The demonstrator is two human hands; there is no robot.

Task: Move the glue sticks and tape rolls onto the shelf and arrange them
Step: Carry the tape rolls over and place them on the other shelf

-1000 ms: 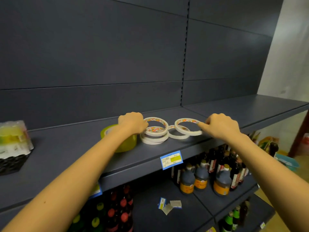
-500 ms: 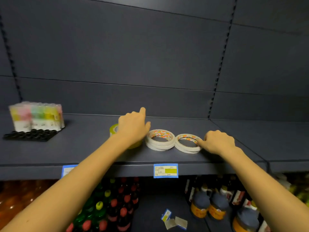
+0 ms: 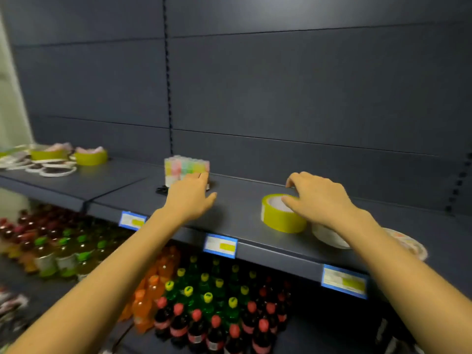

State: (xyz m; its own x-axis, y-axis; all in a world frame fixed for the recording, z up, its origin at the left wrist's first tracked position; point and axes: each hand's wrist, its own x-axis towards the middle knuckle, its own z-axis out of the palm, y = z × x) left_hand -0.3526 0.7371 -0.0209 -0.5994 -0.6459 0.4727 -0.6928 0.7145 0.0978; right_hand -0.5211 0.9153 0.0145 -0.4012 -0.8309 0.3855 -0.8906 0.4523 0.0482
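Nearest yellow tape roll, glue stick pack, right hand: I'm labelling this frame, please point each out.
nearest yellow tape roll (image 3: 281, 222), head view, yellow outer wall.
glue stick pack (image 3: 186, 166), head view, pastel front face.
right hand (image 3: 320, 198), head view, back of the hand.

Three blue price tags in a row. Below: orange bottles, green bottles with yellow caps, dark bottles with red caps. Grey back panel behind. Pale wall far left.
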